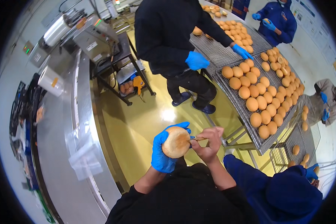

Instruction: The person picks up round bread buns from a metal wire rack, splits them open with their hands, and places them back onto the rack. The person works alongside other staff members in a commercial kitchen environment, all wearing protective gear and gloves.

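Observation:
A round golden-brown bun [176,142] rests in my left hand [162,157], which wears a blue glove and curls its fingers around the left side and far edge. The bun is tipped so that a pale face with a browned patch shows. My right hand [210,143], bare, pinches a thin, short-handled tool [198,138] between thumb and fingers. Its tip meets the bun's right edge, where blue glove fingers show behind. The working end of the tool is hidden, so its exact kind cannot be told.
To the right, a table with wire racks [233,97] holds many buns [261,100]. A co-worker in black [168,37] stands ahead; another in dark blue [276,190] is close at my right. A steel counter [59,123] runs along my left, with a machine [97,39] beyond it.

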